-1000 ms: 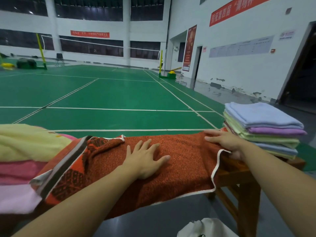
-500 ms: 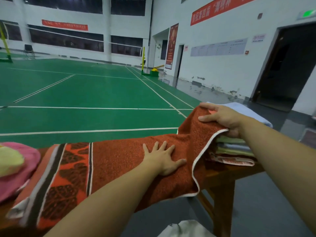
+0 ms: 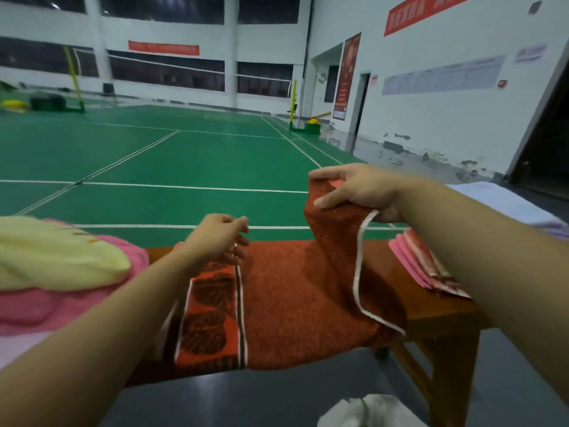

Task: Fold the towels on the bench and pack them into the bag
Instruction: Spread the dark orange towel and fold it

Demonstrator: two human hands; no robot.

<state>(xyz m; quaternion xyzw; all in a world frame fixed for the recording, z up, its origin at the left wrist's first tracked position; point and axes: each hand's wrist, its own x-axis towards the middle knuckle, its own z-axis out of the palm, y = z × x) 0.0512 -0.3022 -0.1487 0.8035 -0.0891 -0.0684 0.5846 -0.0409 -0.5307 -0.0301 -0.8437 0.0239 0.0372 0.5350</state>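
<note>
Head view: right hand (image 3: 360, 192) pinches the orange towel's (image 3: 295, 300) end above the bench (image 3: 443, 306); left hand (image 3: 220, 238) hovers loosely curled over the towel, holding nothing.

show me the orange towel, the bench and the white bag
orange towel (image 3: 295, 297), head view, flat middle part lying on the bench
bench (image 3: 443, 312), head view, bare wooden top at right end
white bag (image 3: 369, 411), head view, crumpled top at bottom edge

We count one orange towel (image 3: 295, 303), one yellow towel (image 3: 55, 254), one wooden bench (image 3: 431, 309), one white bag (image 3: 369, 411), two hands, and one stack of folded towels (image 3: 421, 266).
</note>
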